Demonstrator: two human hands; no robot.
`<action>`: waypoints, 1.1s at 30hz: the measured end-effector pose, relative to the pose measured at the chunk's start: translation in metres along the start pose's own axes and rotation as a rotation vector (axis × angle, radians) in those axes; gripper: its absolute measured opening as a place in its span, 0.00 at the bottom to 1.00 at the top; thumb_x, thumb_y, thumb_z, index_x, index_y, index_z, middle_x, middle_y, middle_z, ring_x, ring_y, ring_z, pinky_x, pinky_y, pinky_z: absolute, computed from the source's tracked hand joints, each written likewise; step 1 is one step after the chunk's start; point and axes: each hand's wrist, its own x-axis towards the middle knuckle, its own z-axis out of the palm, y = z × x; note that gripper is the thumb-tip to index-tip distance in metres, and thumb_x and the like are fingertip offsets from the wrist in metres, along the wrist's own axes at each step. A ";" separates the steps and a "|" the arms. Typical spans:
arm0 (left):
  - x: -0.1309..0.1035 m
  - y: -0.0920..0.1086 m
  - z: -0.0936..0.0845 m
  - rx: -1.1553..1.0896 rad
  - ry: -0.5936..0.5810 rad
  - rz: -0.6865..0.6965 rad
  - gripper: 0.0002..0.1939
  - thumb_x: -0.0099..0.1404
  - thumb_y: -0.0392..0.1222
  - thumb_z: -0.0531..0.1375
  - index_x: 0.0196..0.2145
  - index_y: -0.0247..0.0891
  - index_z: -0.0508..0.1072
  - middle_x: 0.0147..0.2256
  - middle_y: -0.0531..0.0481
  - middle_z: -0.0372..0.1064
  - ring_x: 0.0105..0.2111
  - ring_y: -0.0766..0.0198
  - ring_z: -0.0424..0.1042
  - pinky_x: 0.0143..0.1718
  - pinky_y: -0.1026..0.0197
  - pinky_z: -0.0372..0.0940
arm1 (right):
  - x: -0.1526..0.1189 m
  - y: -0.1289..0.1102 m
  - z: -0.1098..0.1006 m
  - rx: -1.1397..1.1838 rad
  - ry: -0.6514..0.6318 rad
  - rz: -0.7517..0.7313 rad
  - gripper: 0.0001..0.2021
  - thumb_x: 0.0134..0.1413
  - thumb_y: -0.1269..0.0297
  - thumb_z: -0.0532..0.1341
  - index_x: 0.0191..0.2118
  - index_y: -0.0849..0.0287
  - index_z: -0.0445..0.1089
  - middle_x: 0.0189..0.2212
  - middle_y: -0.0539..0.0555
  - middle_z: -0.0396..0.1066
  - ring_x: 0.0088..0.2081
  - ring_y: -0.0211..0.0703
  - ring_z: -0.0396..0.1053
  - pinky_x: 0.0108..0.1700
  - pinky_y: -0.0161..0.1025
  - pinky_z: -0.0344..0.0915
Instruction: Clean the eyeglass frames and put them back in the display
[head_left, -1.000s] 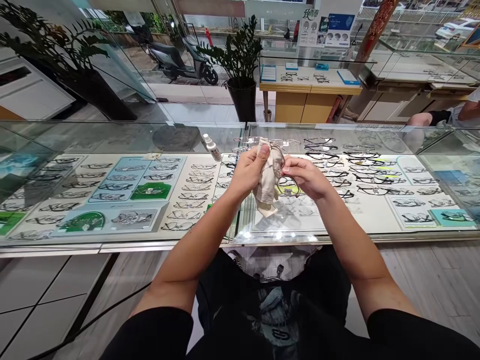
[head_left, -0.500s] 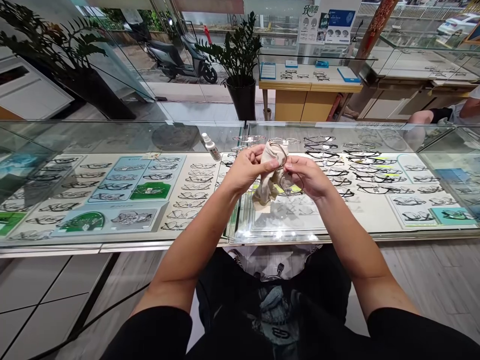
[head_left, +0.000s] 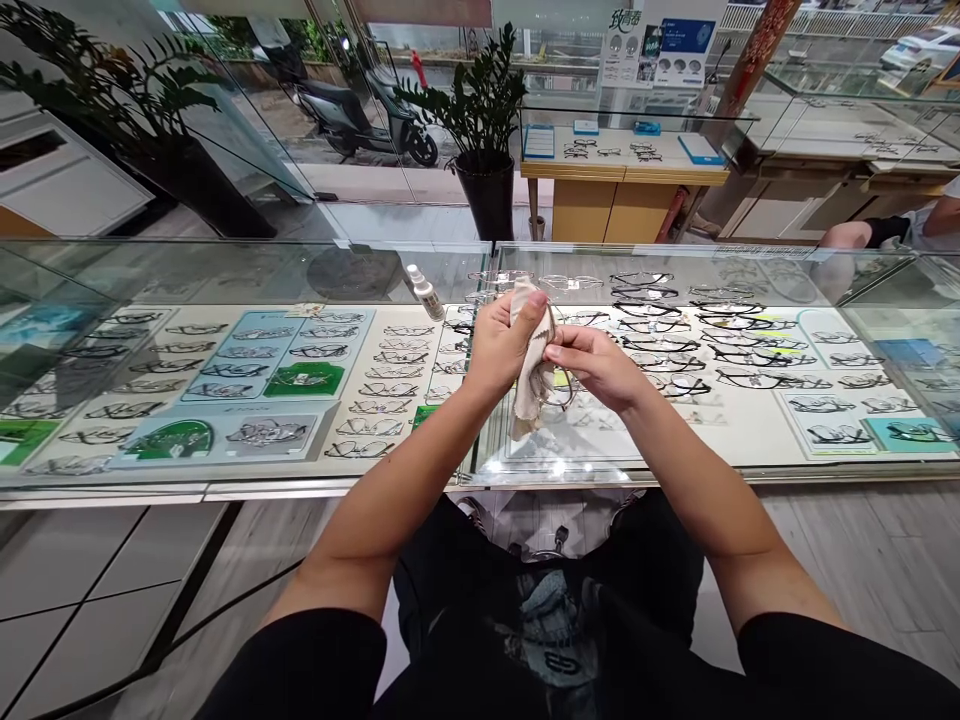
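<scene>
My left hand (head_left: 501,345) is closed on a pale beige cloth (head_left: 531,385), its thumb pressed on top. The cloth wraps part of a thin-framed pair of glasses (head_left: 561,390) and hangs down below the fingers. Fingers of my right hand (head_left: 592,362) pinch the glasses' frame just right of the cloth. One lens is hidden by the cloth and fingers. Both hands are held close together above the glass counter (head_left: 555,472). A small white spray bottle (head_left: 425,293) stands on the glass, behind and left of my left hand.
Rows of glasses (head_left: 664,325) lie in the display counter on both sides. Behind it are a potted plant (head_left: 484,195) and a wooden display table (head_left: 622,175). At the far right, a person's knee (head_left: 846,236) shows beyond the counter.
The cloth and glasses have turned in my hands. My left thumb now lies higher over the cloth, and my right hand has shifted slightly left and down.
</scene>
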 end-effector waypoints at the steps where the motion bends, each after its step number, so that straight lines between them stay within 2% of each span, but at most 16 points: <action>1: 0.000 -0.001 0.000 0.010 -0.002 0.001 0.36 0.63 0.75 0.69 0.25 0.39 0.66 0.22 0.56 0.61 0.22 0.70 0.57 0.26 0.63 0.55 | 0.001 0.000 0.000 -0.003 0.013 -0.004 0.26 0.45 0.43 0.82 0.29 0.58 0.72 0.30 0.49 0.70 0.35 0.39 0.65 0.42 0.38 0.62; 5: 0.005 -0.010 -0.007 -0.004 -0.039 -0.034 0.33 0.67 0.77 0.64 0.32 0.41 0.72 0.27 0.53 0.70 0.26 0.66 0.67 0.29 0.63 0.62 | 0.002 -0.005 -0.004 0.028 0.085 -0.011 0.26 0.43 0.44 0.82 0.28 0.58 0.71 0.29 0.49 0.69 0.32 0.37 0.62 0.37 0.36 0.60; 7: 0.007 -0.013 -0.011 -0.039 -0.041 -0.066 0.30 0.67 0.74 0.66 0.40 0.41 0.76 0.33 0.51 0.75 0.31 0.63 0.72 0.33 0.62 0.66 | 0.002 -0.008 -0.006 0.052 0.106 -0.006 0.26 0.41 0.46 0.83 0.29 0.58 0.72 0.28 0.49 0.69 0.31 0.36 0.61 0.35 0.35 0.59; 10: 0.009 -0.009 -0.014 -0.089 -0.173 -0.126 0.29 0.62 0.68 0.72 0.46 0.42 0.77 0.37 0.51 0.77 0.33 0.63 0.74 0.34 0.63 0.68 | 0.002 -0.012 -0.007 0.072 0.120 -0.003 0.25 0.40 0.47 0.83 0.29 0.58 0.73 0.29 0.49 0.69 0.31 0.37 0.62 0.35 0.36 0.61; 13: 0.009 0.001 -0.013 -0.109 -0.285 -0.127 0.31 0.54 0.61 0.80 0.44 0.40 0.76 0.35 0.52 0.76 0.32 0.66 0.73 0.35 0.65 0.68 | 0.001 -0.012 -0.008 0.088 0.127 -0.003 0.25 0.39 0.48 0.83 0.30 0.58 0.73 0.30 0.50 0.70 0.32 0.38 0.64 0.36 0.36 0.63; 16: 0.009 0.008 -0.012 -0.102 -0.275 -0.122 0.32 0.46 0.58 0.84 0.39 0.39 0.76 0.31 0.54 0.74 0.29 0.67 0.71 0.33 0.65 0.68 | 0.001 -0.010 -0.008 0.087 0.093 -0.002 0.25 0.41 0.49 0.83 0.29 0.58 0.72 0.30 0.51 0.71 0.33 0.39 0.66 0.38 0.36 0.64; 19: 0.008 0.009 -0.012 -0.060 -0.239 -0.122 0.32 0.44 0.59 0.85 0.33 0.39 0.74 0.26 0.57 0.69 0.24 0.69 0.65 0.28 0.65 0.63 | -0.001 -0.008 -0.006 0.067 0.041 0.001 0.25 0.43 0.47 0.82 0.29 0.59 0.71 0.29 0.50 0.70 0.33 0.39 0.67 0.39 0.37 0.64; 23: 0.004 0.009 -0.007 0.010 -0.158 -0.024 0.32 0.50 0.65 0.81 0.31 0.39 0.73 0.24 0.57 0.64 0.23 0.71 0.59 0.26 0.64 0.57 | -0.003 -0.006 0.000 0.043 0.014 -0.012 0.25 0.46 0.45 0.81 0.30 0.58 0.72 0.29 0.50 0.69 0.33 0.39 0.65 0.38 0.37 0.63; 28: 0.000 0.008 -0.002 0.057 -0.037 0.060 0.33 0.62 0.74 0.71 0.27 0.40 0.71 0.23 0.55 0.65 0.23 0.69 0.59 0.27 0.62 0.58 | -0.003 -0.008 0.004 0.017 0.007 -0.019 0.26 0.46 0.44 0.81 0.28 0.58 0.72 0.29 0.50 0.70 0.34 0.40 0.66 0.40 0.37 0.64; 30: 0.002 0.006 -0.005 0.034 -0.070 0.041 0.33 0.64 0.74 0.69 0.28 0.40 0.72 0.23 0.54 0.67 0.23 0.68 0.62 0.27 0.61 0.60 | -0.003 -0.010 0.001 0.028 0.033 -0.024 0.25 0.45 0.45 0.81 0.28 0.58 0.72 0.29 0.50 0.70 0.33 0.39 0.65 0.39 0.37 0.63; 33: 0.008 0.006 -0.015 -0.021 -0.211 -0.038 0.30 0.63 0.73 0.71 0.31 0.40 0.76 0.25 0.52 0.71 0.24 0.66 0.67 0.28 0.61 0.63 | -0.004 -0.015 -0.006 0.030 0.074 -0.042 0.22 0.44 0.48 0.81 0.27 0.59 0.75 0.30 0.51 0.72 0.33 0.38 0.64 0.38 0.36 0.63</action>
